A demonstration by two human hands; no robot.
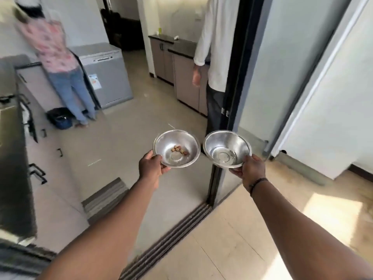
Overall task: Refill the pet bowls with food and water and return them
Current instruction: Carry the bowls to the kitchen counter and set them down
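I hold two steel pet bowls out in front of me above the floor. My left hand (152, 167) grips the near rim of the left bowl (181, 142), which has a few brown kibble pieces (179, 149) at its bottom. My right hand (252, 168) grips the near rim of the right bowl (226, 145), which looks to hold a little water or nothing. The bowls are side by side, almost touching, over a sliding-door track (171, 237).
A dark door frame (234, 110) stands just ahead. A person in a pink top (54, 51) stands at the left counter (12, 158); a person in white (216, 47) stands by the frame. A grey appliance (107, 73), a dark bin (59, 118) and low cabinets (181, 77) edge the kitchen floor.
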